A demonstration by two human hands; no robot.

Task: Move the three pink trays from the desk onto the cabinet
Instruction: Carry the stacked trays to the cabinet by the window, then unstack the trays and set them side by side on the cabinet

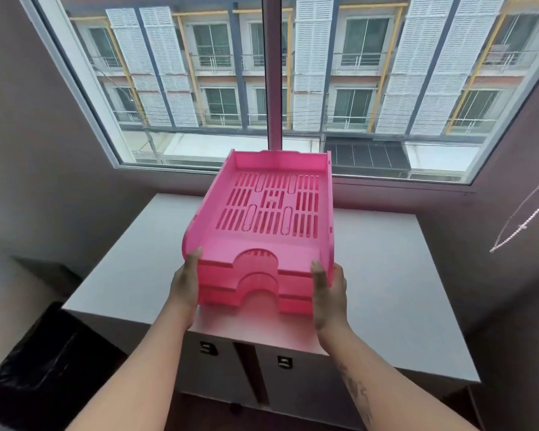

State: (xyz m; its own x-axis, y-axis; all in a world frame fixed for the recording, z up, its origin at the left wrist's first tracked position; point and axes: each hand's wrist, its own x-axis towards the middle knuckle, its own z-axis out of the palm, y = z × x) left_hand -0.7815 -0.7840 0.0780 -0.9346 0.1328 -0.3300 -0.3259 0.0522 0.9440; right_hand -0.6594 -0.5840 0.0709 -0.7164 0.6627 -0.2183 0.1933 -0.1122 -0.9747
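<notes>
A stack of pink slotted trays [262, 213] hangs in the air above the white cabinet top [395, 290], tilted with its far end raised toward the window. Three front lips show, one under another, each with a round cut-out. My left hand [185, 287] grips the stack's front left corner. My right hand [329, 293] grips the front right corner. A pink glow falls on the cabinet top under the stack. The desk is out of view.
The white cabinet has two doors with dark handles [284, 362] facing me. A large window [274, 88] rises just behind it. A black bag [41, 362] lies at the lower left. A bead cord [523, 225] hangs at the right, beside the dark wall.
</notes>
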